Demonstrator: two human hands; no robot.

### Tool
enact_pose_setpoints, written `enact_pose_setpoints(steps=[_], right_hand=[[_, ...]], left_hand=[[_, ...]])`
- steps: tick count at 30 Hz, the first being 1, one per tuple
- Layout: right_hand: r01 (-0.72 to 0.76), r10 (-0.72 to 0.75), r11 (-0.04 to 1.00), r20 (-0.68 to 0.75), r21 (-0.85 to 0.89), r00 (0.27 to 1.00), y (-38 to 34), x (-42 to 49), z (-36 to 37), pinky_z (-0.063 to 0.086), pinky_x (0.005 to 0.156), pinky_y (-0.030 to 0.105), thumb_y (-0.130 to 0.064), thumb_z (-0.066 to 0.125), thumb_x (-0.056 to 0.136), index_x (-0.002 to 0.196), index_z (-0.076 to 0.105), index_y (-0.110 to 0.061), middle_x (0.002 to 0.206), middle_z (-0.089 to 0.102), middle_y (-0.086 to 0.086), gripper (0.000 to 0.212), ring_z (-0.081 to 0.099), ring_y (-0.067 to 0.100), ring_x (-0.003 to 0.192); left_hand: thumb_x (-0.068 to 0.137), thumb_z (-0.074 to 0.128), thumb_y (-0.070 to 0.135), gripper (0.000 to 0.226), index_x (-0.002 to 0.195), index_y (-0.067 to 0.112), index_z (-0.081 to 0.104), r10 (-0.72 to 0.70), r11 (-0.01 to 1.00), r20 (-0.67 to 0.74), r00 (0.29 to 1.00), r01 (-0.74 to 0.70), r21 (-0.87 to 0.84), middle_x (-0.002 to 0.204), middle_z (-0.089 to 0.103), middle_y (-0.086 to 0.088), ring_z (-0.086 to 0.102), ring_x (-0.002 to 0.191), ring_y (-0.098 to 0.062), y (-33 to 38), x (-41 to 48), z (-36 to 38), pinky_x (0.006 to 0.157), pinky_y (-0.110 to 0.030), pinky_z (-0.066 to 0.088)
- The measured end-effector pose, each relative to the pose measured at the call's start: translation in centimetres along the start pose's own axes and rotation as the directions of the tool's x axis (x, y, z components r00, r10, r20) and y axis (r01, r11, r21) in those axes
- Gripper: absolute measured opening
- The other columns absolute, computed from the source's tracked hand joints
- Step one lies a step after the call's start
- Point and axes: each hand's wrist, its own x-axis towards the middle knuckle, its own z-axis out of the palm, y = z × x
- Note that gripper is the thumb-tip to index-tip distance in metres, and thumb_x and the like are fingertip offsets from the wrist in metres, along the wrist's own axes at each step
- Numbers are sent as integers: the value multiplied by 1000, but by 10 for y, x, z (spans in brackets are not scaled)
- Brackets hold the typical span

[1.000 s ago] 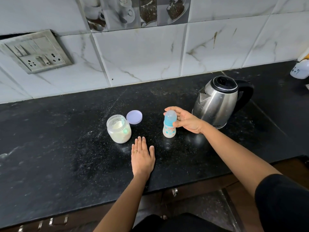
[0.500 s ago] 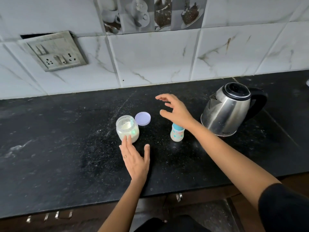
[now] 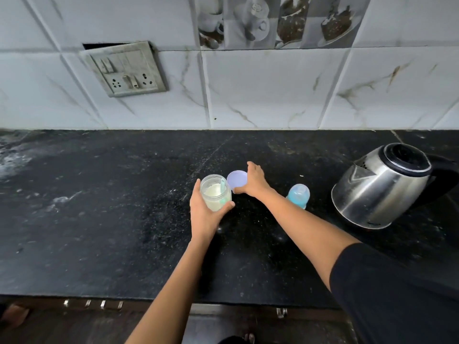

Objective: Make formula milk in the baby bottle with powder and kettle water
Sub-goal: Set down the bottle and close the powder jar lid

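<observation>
The left hand (image 3: 207, 214) is wrapping its grip round the powder jar (image 3: 215, 194), thumb on the side facing the bottle and fingers curling round the opposite side, so the jar is being held upright on the desk (image 3: 99, 219). The jar is standing open, with pale powder and a green scoop (image 3: 222, 186) showing inside. The purple lid (image 3: 236, 181) is lying flat just beyond the jar on the bottle side, nearly touching it. The right hand (image 3: 253, 182) is arching over that lid, fingers at its far edge and thumb at its near edge, pinching it; whether the lid is already leaving the desk cannot be told.

The coming move is probably turning on this short gap: the lid is sitting right beside the jar mouth, and the right hand is the nearer one, so the lid only needs carrying a little way toward the left hand's grip and lowering flat.

The baby bottle (image 3: 299, 194) is standing upright to the right of the jar, past the right forearm, its blue cap on and nobody touching it. The kettle (image 3: 387, 184) is standing farther out the same way.

Half a second earlier the left hand was lying flat and spread just short of the jar, and the right hand was hovering spread above the bottle; now both have closed in around the jar.
</observation>
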Motion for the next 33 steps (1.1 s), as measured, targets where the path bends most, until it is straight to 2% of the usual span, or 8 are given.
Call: enact_pose_setpoints(steps=[3,6,9,13,16,23,27,33], right_hand=[[-30,31,999,36,-21,999,4,7,7,37,106,43,-32,85,65,147,19,-10,146,32,16,107,31,32,136],[-18,20,999,40,-51,999,5,9,10,45,96,43,-30,86,63,139,30,-11,136,45,15,96,45,32,123],[110,-107,979,29,-170,994,-3,9,-2,43,99,41,-23,85,62,139,31,-8,137,43,13,95,41,31,127],[484,-433,766,217,-422,875,-27,3,-48,39,101,36,-18,82,61,138,39,-10,135,42,7,89,35,26,130],[632,-497,607,389,-483,775,-49,-6,-79,40,100,37,-20,83,58,132,44,-12,129,43,4,84,34,23,127],[699,-494,651,533,-297,687,-83,-19,-74,47,81,33,-23,82,61,130,42,-14,119,36,0,80,46,18,107],[733,-488,614,589,-292,644,-88,-19,-49,46,90,39,-19,83,57,134,45,-15,124,42,3,87,44,19,113],[710,-499,619,530,-337,686,-88,-23,-39,47,82,40,-22,81,57,125,50,-23,114,49,2,75,47,20,103]], left_hand=[[52,75,54,109,144,19,28,-38,999,9,999,38,11,145,39,6,36,130,-8,-7,5,3,102,-19,27],[57,74,52,85,131,29,40,-24,1000,12,1000,24,-11,128,50,18,42,114,14,-6,7,2,90,-3,29],[63,79,41,72,125,34,45,-1,1000,20,1000,1,0,118,52,22,44,105,19,-8,11,0,81,1,31],[62,81,37,70,122,36,46,-9,1000,26,1000,9,-3,117,54,23,47,105,16,-12,13,-1,81,-1,34],[60,81,38,72,123,34,47,-30,999,20,999,30,-30,120,56,19,49,108,10,-15,14,2,83,-4,36],[57,85,40,75,120,42,45,-75,994,11,997,76,-83,114,59,22,54,105,5,-17,13,8,87,-26,46],[51,84,42,79,117,43,42,-125,989,18,992,126,-73,108,59,18,56,100,-1,-18,15,9,86,-34,50],[50,85,38,80,118,40,43,-147,984,8,989,147,-99,107,60,17,58,99,-4,-19,15,11,86,-35,51]])
